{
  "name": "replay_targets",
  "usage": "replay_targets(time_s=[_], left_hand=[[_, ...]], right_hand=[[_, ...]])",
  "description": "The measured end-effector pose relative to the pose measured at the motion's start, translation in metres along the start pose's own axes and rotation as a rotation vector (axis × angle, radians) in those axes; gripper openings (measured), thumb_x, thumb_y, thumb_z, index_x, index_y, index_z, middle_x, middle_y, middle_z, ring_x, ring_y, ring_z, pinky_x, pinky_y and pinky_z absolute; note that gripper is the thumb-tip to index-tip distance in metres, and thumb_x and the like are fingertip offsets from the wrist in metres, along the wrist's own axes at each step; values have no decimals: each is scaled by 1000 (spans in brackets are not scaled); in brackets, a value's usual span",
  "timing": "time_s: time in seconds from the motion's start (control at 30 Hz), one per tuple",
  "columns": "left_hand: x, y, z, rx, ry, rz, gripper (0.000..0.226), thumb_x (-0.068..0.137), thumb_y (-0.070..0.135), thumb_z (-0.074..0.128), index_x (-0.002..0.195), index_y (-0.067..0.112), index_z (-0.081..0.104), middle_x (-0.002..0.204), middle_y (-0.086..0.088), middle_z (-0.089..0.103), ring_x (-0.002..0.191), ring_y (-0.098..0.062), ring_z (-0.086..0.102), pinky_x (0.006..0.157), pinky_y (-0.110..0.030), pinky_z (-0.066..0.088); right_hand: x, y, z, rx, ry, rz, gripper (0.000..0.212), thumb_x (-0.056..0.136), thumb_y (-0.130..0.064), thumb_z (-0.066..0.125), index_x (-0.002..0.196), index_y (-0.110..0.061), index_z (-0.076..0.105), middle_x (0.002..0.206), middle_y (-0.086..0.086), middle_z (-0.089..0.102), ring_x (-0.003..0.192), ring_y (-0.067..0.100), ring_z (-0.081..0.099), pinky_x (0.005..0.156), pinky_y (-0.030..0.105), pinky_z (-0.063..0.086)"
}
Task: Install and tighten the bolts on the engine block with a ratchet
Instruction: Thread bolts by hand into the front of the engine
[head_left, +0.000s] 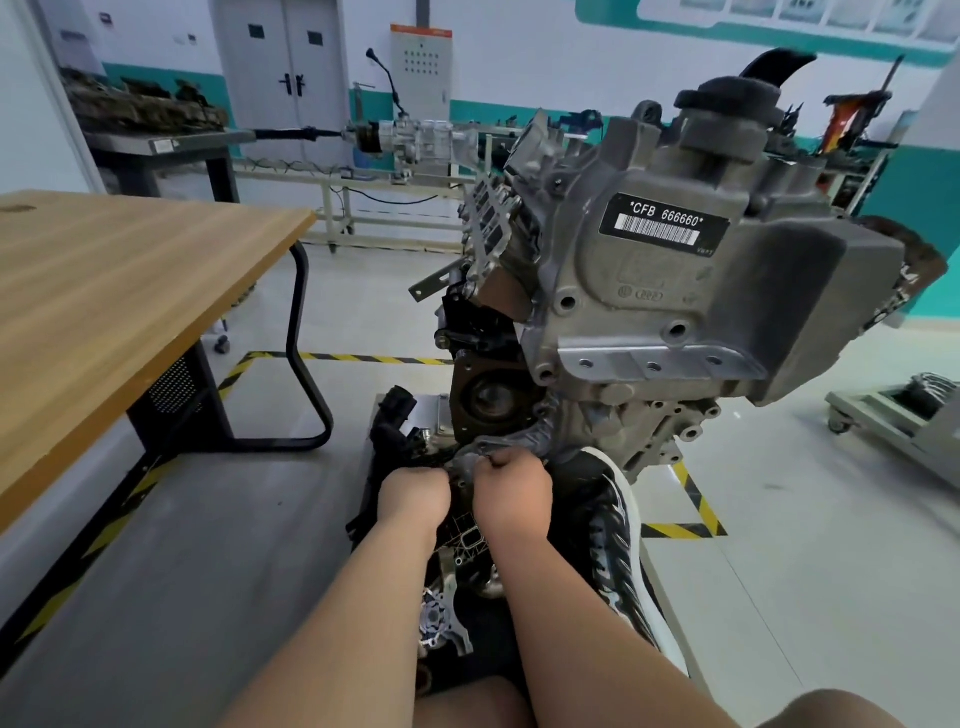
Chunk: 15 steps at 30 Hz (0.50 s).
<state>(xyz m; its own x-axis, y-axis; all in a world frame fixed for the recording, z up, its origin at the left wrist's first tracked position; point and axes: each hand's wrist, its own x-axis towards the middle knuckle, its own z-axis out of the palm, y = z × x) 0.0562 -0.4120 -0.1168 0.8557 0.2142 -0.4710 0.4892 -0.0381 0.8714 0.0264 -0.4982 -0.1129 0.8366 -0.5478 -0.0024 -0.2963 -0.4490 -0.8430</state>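
Filling the middle and right of the view, the engine block (649, 291) rises grey and bulky, its barcode label facing the camera. Both hands work at its lowest edge, so the step in hand looks like starting a bolt by hand, before any tool goes on.

Left of the engine block, well apart from it, stands a wooden tabletop (119, 291) on a black frame. It shows no tools on the part in view. A wheeled cart (893, 421) sits low to the block's right.

Just under the block, a black-and-white shoe (608, 519) is planted beside the right hand (514, 491). That hand's back faces the camera, and its fingers (501, 460) are curled tight together against a thin grey flange (485, 448) at the block's base. The left hand (413, 493) sits just beside it, fingers curled under and out of sight. Whether either hand pinches a bolt cannot be told, since the fingertips hide it.

Below the block lie a black plastic part (392, 431) and a cast metal cover (439, 621).

No ratchet shows anywhere. The next move probably calls for seating the thread straight by feel, then finding the ratchet. The shoe, the forearms and the loose parts crowd the space under the block, leaving little room to swing a handle.
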Motion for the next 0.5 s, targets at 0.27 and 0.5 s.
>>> replay_targets(time_s=[0.27,0.5], left_hand=[[-3,-5,8,20,-183,-5,9,84,11,55,85,5,61,83,-15,60,76,-23,50,68,-35,40],[-2,-10,4,7,-201,-22,11,86,12,56,77,7,58,82,-13,58,75,-23,49,69,-32,39]], right_hand=[[3,1,11,44,121,46,18,93,-30,54,101,-19,65,89,2,69,80,22,62,59,26,37],[6,3,20,8,111,52,15,93,-35,54,101,-25,63,92,-1,69,83,22,62,65,29,44]])
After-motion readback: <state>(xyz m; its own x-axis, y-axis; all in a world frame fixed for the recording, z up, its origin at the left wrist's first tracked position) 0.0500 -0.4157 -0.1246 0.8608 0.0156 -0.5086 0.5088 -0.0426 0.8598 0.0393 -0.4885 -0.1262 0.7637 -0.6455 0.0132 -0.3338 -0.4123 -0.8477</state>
